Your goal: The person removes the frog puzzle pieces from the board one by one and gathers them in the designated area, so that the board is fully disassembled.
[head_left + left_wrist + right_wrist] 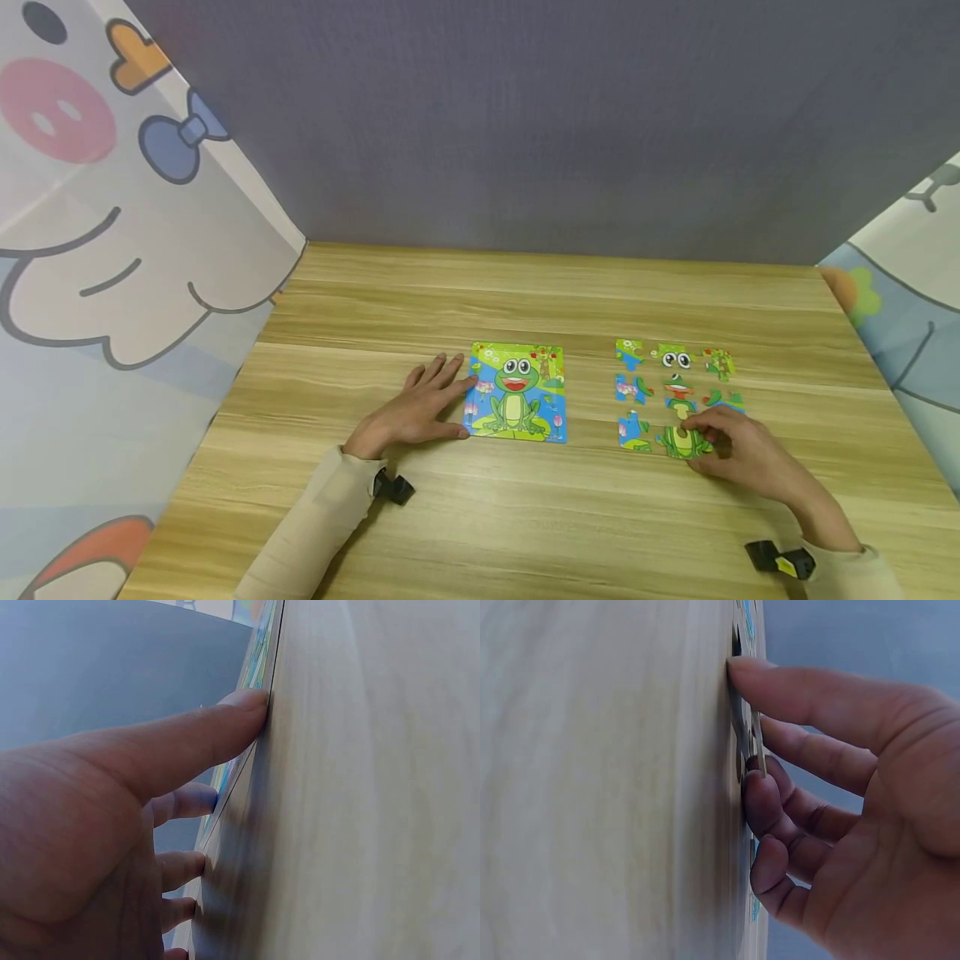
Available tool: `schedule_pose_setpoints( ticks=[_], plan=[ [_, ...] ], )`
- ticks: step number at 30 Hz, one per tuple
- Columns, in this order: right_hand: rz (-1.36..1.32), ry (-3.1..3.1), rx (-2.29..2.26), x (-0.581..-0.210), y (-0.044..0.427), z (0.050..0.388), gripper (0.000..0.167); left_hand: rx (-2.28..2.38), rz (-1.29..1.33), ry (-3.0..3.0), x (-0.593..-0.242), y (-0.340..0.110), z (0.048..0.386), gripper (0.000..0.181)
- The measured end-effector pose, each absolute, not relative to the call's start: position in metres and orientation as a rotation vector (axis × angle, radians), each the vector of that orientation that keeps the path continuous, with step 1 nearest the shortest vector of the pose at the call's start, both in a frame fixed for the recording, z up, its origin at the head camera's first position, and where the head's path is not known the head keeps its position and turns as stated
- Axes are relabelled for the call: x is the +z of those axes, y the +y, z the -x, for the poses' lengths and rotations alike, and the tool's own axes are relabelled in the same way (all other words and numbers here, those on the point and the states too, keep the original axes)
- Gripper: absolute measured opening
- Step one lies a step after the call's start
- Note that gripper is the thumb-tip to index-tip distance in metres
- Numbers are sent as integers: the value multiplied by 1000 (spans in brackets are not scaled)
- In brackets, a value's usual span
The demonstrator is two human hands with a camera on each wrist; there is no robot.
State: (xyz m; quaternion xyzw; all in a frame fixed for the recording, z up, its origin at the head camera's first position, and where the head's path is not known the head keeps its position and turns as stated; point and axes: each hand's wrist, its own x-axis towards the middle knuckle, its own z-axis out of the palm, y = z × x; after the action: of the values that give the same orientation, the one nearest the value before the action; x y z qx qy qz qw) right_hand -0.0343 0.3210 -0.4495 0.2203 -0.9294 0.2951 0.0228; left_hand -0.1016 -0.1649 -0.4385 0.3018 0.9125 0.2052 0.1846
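Observation:
On the table lies a square frog picture board (515, 392), showing a complete green frog. My left hand (416, 408) rests at its left edge with fingers spread and fairly straight; in the left wrist view the thumb (244, 705) touches the edge. To the right, my right hand (746, 450) pinches a jigsaw piece (682, 444) with the frog's lower body, at the bottom of a loose grid of pieces. The right wrist view shows the piece's thin edge (759, 742) between thumb and fingers. Whatever lies under the right hand is hidden.
Several jigsaw pieces lie slightly apart around the held one, among them the eyes piece (675, 358), the mouth piece (678, 390) and a corner piece (633, 432). A wooden table (525, 525) carries everything. A grey panel (525, 125) stands behind it.

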Motion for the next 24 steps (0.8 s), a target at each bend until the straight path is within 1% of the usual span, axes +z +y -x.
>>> schedule_pose_setpoints(
  ticks=[24],
  plan=[
    [-709,-2871,898,-451,323,34,52,577,-848,2569,-441,-166,102,81]
  ],
)
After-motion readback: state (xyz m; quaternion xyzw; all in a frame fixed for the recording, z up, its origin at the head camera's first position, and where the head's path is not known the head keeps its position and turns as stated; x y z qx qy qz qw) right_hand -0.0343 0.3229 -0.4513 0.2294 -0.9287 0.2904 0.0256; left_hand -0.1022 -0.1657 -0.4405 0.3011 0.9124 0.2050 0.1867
